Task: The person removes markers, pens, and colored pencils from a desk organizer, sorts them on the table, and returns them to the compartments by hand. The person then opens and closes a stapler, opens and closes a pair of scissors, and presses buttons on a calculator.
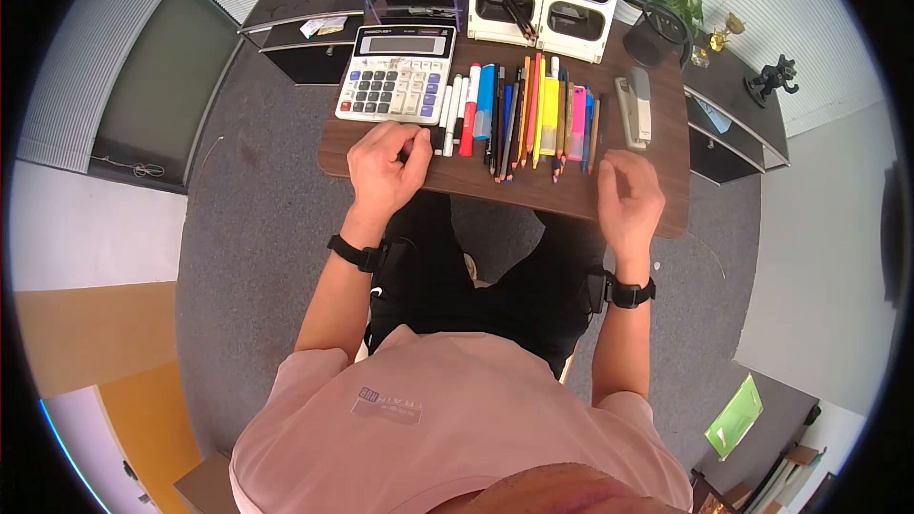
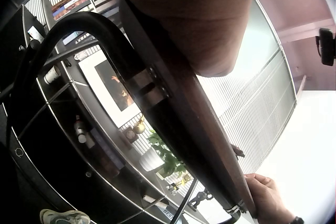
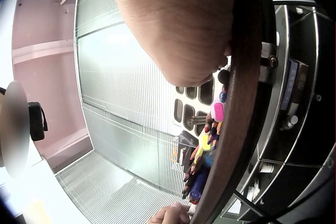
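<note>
On the desk (image 1: 672,124) lie slender pencils (image 1: 526,109); chunky highlighters (image 1: 549,109).

Calculator (image 1: 395,76) beyond the left fingers (image 1: 384,137) was white with dark-grey, white, blue and red keys (image 1: 376,86); red-and-white marker (image 1: 470,112) and blue highlighter (image 1: 486,90) right of them; yellow highlighter (image 1: 549,114) and pink highlighter (image 1: 578,114) left of the right fingers (image 1: 624,164); cream-and-grey stapler (image 1: 633,109) beyond these; desk (image 1: 670,162) beneath, dark brown.
</note>
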The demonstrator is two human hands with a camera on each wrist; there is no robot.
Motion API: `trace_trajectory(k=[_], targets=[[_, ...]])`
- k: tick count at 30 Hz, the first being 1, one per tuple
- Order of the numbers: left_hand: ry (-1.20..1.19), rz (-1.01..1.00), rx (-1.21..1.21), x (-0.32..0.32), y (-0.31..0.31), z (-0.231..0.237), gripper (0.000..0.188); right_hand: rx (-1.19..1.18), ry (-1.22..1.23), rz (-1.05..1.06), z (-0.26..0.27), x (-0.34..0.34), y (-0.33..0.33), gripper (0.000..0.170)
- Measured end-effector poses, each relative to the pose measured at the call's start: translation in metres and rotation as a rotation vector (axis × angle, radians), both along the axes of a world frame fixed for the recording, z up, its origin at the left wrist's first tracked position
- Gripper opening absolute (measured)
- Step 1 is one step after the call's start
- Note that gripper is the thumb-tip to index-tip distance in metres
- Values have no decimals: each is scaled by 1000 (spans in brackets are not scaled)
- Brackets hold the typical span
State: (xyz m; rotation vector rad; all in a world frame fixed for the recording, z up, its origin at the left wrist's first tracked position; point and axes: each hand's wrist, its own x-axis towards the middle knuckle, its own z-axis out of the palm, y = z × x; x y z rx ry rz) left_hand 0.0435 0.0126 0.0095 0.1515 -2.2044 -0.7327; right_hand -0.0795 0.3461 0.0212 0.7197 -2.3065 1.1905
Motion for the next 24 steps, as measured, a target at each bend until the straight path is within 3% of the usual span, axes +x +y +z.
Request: trace_trajectory(k=[24], targets=[[25, -4, 4, -1, 0, -1, 12, 2, 6, -6, -2, 0, 1, 9]])
